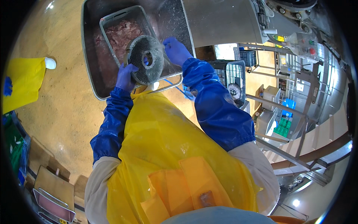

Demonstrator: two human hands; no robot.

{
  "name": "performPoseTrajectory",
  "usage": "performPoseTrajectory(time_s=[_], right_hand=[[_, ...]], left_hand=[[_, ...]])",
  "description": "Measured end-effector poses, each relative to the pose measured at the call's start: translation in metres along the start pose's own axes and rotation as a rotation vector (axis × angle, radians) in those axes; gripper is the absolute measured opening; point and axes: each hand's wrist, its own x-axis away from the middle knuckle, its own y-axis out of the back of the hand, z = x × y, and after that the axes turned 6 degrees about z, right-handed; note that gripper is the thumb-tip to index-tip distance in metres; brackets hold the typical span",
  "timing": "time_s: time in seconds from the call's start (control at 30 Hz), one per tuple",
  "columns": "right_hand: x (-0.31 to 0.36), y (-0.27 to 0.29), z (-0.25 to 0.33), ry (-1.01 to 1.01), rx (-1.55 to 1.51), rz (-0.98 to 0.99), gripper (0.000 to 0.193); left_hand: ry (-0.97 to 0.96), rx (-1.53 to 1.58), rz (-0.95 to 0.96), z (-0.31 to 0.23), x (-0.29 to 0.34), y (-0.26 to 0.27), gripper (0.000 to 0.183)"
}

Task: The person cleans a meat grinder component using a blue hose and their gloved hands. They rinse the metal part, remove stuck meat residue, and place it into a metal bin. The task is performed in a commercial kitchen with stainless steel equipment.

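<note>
A round grey grinder plate (154, 61), full of small holes with a larger hole in its middle, is tilted above a dark tub (89, 71). My left hand (126, 76), in a purple-blue glove, grips its lower left rim. Just right of the plate is my right hand (176, 50), gloved alike, with its fingers curled closed; I cannot make out what is in them. A pale, blurred spray shows between this hand and the plate. Behind the plate, a grey crate (107, 41) with reddish meat scraps (123, 35) sits in the tub.
A metal frame rail (173, 86) runs along the tub's near side. Right of my right arm stands a black slatted crate (233, 71) with a round perforated part inside. Steel machinery (223, 22) fills the right. Someone in a yellow apron (28, 80) is at the left.
</note>
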Motion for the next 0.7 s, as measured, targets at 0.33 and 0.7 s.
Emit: performPoseTrajectory(time_s=[0.33, 0.7], right_hand=[[-0.007, -0.009, -0.028, 0.059, 0.128, 0.247, 0.026], [0.011, -0.016, -0.013, 0.034, -0.003, 0.154, 0.024]], left_hand=[[0.038, -0.006, 0.006, -0.008, 0.003, -0.001, 0.045], [0.043, -0.003, -0.097, 0.000, -0.002, 0.013, 0.032]])
